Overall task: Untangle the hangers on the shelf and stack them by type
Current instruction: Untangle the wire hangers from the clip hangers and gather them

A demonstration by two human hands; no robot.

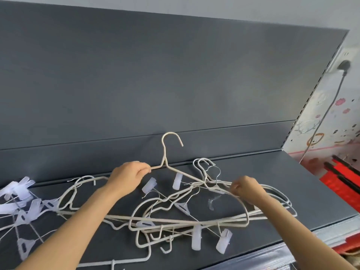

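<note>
A cream coated hanger stands lifted above the dark grey shelf, hook up. My left hand pinches its left shoulder bar. My right hand grips its right arm where it crosses other cream hangers. Beneath lies a tangle of cream hangers and thin wire hangers with clear plastic clips. More clip hangers lie spread at the left end of the shelf.
The shelf's grey back panel rises right behind the hangers. The shelf's front edge runs at lower right. Beyond the right end are a red crate, a patterned wall and a hanging power cable.
</note>
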